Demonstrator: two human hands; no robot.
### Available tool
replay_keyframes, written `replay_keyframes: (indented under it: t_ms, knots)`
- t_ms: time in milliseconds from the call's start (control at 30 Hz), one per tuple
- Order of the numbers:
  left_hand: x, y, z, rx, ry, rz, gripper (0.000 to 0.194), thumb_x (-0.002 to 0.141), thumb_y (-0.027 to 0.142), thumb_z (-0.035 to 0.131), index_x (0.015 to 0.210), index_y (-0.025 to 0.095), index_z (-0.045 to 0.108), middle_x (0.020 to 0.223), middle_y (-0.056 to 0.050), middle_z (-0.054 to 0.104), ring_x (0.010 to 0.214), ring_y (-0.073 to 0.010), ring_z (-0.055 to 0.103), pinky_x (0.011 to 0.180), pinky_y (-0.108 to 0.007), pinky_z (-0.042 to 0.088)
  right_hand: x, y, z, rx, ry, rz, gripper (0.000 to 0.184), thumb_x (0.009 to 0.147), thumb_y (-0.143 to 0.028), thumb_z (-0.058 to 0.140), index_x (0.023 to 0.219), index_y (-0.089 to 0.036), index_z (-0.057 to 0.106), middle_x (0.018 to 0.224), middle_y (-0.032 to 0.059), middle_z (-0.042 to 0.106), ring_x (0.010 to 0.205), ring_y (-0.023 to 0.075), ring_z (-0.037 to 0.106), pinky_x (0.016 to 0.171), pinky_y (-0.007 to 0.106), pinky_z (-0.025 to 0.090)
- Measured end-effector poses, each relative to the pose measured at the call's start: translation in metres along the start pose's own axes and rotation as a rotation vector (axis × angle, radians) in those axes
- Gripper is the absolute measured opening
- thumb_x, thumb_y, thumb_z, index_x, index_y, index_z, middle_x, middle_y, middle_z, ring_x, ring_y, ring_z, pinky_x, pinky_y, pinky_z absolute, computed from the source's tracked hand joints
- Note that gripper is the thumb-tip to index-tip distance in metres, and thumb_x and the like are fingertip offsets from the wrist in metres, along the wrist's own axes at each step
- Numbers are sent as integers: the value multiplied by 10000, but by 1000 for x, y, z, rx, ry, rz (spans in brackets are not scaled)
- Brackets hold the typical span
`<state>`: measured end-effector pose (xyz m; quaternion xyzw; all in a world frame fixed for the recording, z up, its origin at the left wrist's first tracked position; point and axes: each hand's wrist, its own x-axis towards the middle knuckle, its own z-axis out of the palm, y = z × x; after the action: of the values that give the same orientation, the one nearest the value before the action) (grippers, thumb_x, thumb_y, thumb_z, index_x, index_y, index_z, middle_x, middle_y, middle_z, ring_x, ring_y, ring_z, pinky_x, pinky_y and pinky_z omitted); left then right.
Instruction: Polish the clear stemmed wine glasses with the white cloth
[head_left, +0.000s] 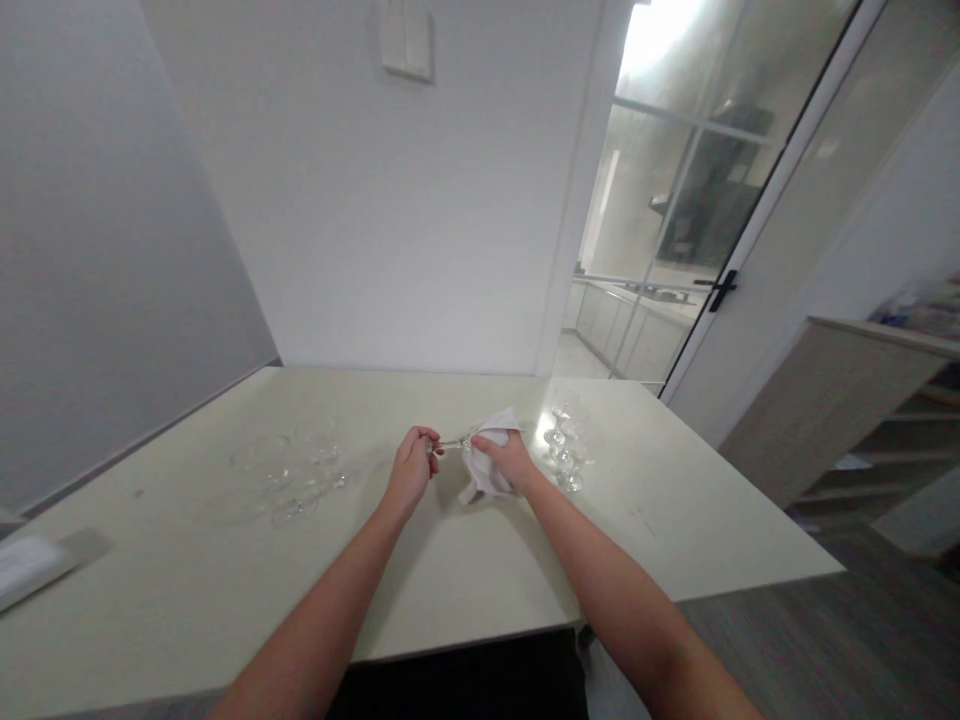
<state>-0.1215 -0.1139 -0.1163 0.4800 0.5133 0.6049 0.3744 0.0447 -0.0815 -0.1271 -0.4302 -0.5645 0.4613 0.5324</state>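
Observation:
My left hand (414, 462) is closed on the foot end of a stemmed glass (453, 443), which lies sideways in the air over the table. At the glass's other end, my right hand (510, 462) grips a white cloth (487, 472) wrapped around the bowl. Most of the bowl is hidden by the cloth and fingers. Several clear stemmed glasses (568, 455) stand close together to the right of my right hand. Off to the left, more clear glasses (292, 470) are on the table, faint and hard to make out singly.
The pale table (465, 570) meets the wall at its back. A white flat item (30, 568) rests at its left edge. Beyond the right side are a glazed door with a black handle (722, 290) and a wooden shelf unit (840, 400).

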Motion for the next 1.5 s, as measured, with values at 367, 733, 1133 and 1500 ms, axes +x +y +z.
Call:
replay_keyframes:
  t_ms: [367,733,1133,1500]
  knots:
    - [-21,7,-5,224,-4,692,300,894,388,438,1095,183,525,979,-72,557,799,-161,536,712,-301,452,-2,-2,5,424,-206,427,410,702,-554,677,870,-189,592,662,-9,638,613,158,598,654,283,495]
    - [-5,2,-2,50,-10,123,317,849,465,438,769,184,560,772,-33,578,695,-150,546,536,-239,392,-6,-8,1,351,-149,282,454,569,-388,827,921,-180,628,807,16,703,687,167,638,683,296,511]
    - [-7,2,-4,195,-57,352,332,836,498,480,924,182,534,882,-57,580,828,-192,572,614,-282,466,-3,-6,4,401,-78,268,443,587,-352,808,949,-190,609,812,13,702,695,166,642,665,286,517]
    - [-12,7,-5,411,-126,612,294,937,326,339,788,197,556,790,-44,572,792,-177,543,771,-320,431,3,2,3,458,-115,425,313,692,-457,707,778,-168,620,643,11,666,602,168,623,612,278,506]
